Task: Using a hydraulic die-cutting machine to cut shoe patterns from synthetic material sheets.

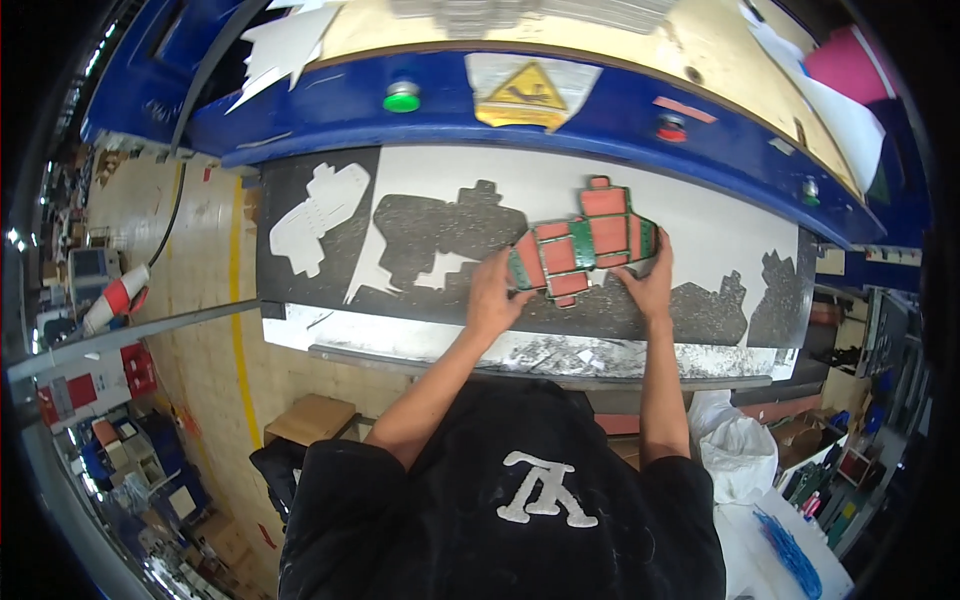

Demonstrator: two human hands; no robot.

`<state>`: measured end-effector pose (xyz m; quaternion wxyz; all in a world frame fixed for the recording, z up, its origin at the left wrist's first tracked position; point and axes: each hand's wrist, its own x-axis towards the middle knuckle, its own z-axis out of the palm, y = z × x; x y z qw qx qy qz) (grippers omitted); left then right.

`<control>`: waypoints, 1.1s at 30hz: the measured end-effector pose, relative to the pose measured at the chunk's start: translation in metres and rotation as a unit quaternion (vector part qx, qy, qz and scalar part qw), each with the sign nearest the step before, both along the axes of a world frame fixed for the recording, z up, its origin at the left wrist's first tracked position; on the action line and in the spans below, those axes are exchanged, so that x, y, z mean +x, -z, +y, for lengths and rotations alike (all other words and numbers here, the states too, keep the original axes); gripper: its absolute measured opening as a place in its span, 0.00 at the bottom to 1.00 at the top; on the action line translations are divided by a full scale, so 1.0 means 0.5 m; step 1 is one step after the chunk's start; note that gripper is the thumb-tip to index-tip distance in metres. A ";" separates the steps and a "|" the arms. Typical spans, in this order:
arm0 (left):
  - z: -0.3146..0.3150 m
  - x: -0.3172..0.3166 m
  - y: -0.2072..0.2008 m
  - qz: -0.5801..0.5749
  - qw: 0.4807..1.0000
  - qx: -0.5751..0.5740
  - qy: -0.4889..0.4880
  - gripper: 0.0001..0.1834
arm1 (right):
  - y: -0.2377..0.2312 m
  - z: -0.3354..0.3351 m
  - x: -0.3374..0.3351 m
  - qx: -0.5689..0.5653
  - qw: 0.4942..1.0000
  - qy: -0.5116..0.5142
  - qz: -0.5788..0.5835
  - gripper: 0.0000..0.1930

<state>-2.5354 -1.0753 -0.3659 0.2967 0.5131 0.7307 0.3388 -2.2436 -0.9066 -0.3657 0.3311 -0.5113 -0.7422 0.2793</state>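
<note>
Left grip (493, 293) and right grip (652, 285) close part-way on opposite ends of an irregular, angular cutting die with red padding and green edging (583, 243), your thumbs at its near edge. You have both ends in hand, though the far fingertips are partly hidden, so how firmly they press cannot be told. The die sits between your two grips, over a white flat sheet (720, 225) on a speckled black press bed (345, 258); whether it rests fully down or is slightly raised cannot be made out.

Just left of your left grip, a large dark gap (440, 225) in the sheet runs close to the die, and more dark bed shows under its near edge. If you let the die slide or turn that way, its outline could overlap missing material and give an incomplete shape. Uneven pressure from one grip could twist it.

Beyond both grips is a blue painted metal beam (330, 112) with a round green button (402, 97), a round red button (671, 127) and a yellow triangular hand-warning label (530, 92). Your fingers could be crushed if that beam came over the die while you hold its edges.
</note>
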 end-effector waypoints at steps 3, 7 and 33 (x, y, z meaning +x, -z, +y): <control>0.048 0.004 -0.017 0.049 0.998 0.029 0.005 0.50 | 0.008 0.026 0.024 -0.012 0.999 0.009 -0.040 0.61; 0.134 -0.032 -0.018 0.077 0.995 0.068 0.013 0.50 | 0.008 0.028 0.042 -0.057 0.997 0.057 -0.010 0.59; 0.132 0.065 0.036 0.139 0.985 0.101 -0.028 0.78 | 0.043 0.031 0.078 -0.070 0.993 0.083 0.047 0.62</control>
